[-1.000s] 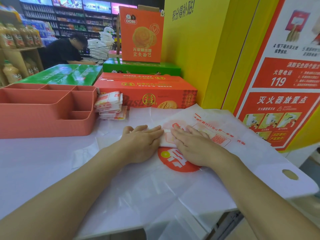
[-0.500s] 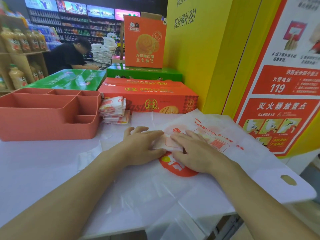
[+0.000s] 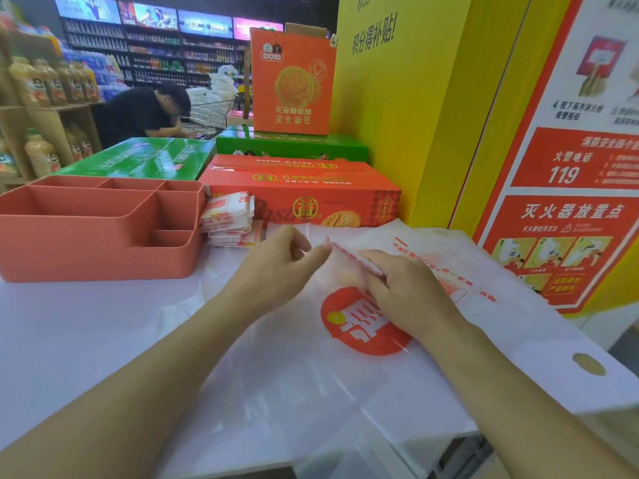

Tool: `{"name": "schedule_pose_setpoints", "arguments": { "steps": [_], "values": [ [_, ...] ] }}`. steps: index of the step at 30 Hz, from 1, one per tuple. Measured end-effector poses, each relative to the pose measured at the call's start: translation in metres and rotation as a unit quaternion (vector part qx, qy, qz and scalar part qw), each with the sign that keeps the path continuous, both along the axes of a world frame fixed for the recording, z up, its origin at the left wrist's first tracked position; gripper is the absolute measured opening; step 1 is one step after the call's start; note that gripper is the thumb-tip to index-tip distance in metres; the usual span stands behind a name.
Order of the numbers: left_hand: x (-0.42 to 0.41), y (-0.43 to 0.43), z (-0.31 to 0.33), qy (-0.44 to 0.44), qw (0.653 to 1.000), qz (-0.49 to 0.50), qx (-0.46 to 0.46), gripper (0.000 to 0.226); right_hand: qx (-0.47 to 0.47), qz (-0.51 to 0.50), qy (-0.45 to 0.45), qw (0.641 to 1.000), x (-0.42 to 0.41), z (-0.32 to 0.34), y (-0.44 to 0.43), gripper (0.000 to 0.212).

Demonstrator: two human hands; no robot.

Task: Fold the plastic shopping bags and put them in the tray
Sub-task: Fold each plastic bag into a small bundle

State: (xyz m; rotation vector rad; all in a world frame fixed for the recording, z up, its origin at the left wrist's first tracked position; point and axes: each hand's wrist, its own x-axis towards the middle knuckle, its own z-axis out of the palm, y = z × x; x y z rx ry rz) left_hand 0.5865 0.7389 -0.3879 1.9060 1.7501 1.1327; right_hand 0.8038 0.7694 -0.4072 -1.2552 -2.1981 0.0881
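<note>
A small folded plastic bag (image 3: 349,262), white with red print and blurred by motion, is lifted just above the table between my hands. My right hand (image 3: 404,292) grips its right end with curled fingers. My left hand (image 3: 283,261) pinches its left end. Under them lies a flat white shopping bag (image 3: 466,271) with a round red logo. A stack of folded bags (image 3: 230,219) rests on the table beside the right wall of the orange-red compartment tray (image 3: 96,219) at the left; the compartments I can see into hold nothing.
Orange and green cartons (image 3: 301,191) stand behind the bags, with a yellow pillar (image 3: 415,115) and a red fire-safety poster to the right. The flat bag's handle end (image 3: 587,364) overhangs the white table's (image 3: 86,323) right edge. A person in black bends over far behind.
Both hands were pressing the folded bag flat on the table; now they have lifted it off the surface, the left hand rising and curling at its end.
</note>
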Motion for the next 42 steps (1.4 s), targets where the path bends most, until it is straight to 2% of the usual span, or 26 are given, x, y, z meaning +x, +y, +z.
{"name": "schedule_pose_setpoints", "arguments": {
  "steps": [2, 4, 6, 9, 10, 12, 14, 19, 26, 30, 32, 34, 35, 36, 38, 39, 42],
  "values": [
    [0.006, -0.009, 0.006, -0.122, 0.987, -0.057, -0.087, 0.05, 0.029, 0.014, 0.009, 0.999, -0.004, -0.001, -0.001, 0.023],
    [0.011, -0.013, 0.004, -0.172, 0.971, -0.097, -0.133, 0.052, 0.067, 0.029, -0.012, 0.997, -0.009, -0.003, -0.004, 0.029],
    [0.013, -0.011, 0.0, -0.204, 0.963, -0.101, -0.143, 0.043, 0.095, 0.05, -0.04, 0.993, -0.016, -0.004, -0.006, 0.038],
    [0.009, -0.006, 0.0, -0.303, 0.936, -0.101, -0.148, 0.023, 0.101, 0.077, -0.061, 0.99, -0.02, -0.005, -0.007, 0.054],
    [0.006, -0.005, 0.001, -0.32, 0.93, -0.101, -0.148, 0.022, 0.103, 0.085, -0.061, 0.989, -0.019, -0.006, -0.007, 0.055],
    [0.002, -0.004, 0.002, -0.329, 0.928, -0.092, -0.145, 0.024, 0.071, 0.099, -0.027, 0.992, -0.02, -0.007, -0.008, 0.051],
    [-0.003, -0.001, 0.001, -0.324, 0.933, -0.071, -0.141, 0.02, -0.015, 0.095, 0.063, 0.993, -0.021, -0.006, -0.008, 0.044],
    [-0.013, 0.006, 0.002, -0.328, 0.934, -0.05, -0.133, 0.016, -0.14, -0.001, 0.207, 0.968, -0.018, 0.005, -0.003, 0.04],
    [-0.024, 0.007, 0.002, -0.327, 0.935, -0.054, -0.128, 0.014, -0.214, 0.052, 0.283, 0.934, -0.03, 0.01, -0.004, 0.01],
    [-0.031, 0.012, 0.003, -0.315, 0.933, -0.059, -0.164, 0.042, -0.251, 0.048, 0.332, 0.908, -0.037, 0.018, 0.002, 0.007],
    [-0.034, 0.014, 0.003, -0.284, 0.944, -0.06, -0.157, 0.049, -0.28, 0.033, 0.374, 0.884, -0.042, 0.025, 0.01, 0.009],
    [-0.041, 0.016, 0.001, -0.207, 0.965, -0.056, -0.152, 0.05, -0.306, 0.021, 0.411, 0.858, -0.049, 0.034, 0.02, 0.011],
    [-0.046, 0.016, -0.003, -0.128, 0.979, -0.055, -0.151, 0.05, -0.317, 0.015, 0.426, 0.847, -0.053, 0.037, 0.026, 0.012],
    [-0.052, 0.015, -0.006, -0.002, 0.988, -0.056, -0.143, 0.052, -0.328, 0.01, 0.44, 0.836, -0.059, 0.041, 0.031, 0.013],
    [-0.059, 0.013, -0.011, 0.238, 0.963, -0.065, -0.112, 0.056, -0.348, 0.009, 0.463, 0.815, -0.073, 0.047, 0.04, 0.015],
    [-0.059, 0.012, -0.012, 0.291, 0.948, -0.078, -0.1, 0.057, -0.358, 0.012, 0.471, 0.806, -0.082, 0.05, 0.044, 0.016],
    [-0.062, 0.015, -0.014, 0.309, 0.943, -0.085, -0.093, 0.052, -0.389, 0.028, 0.495, 0.777, -0.112, 0.056, 0.056, 0.015]
  ]
}}
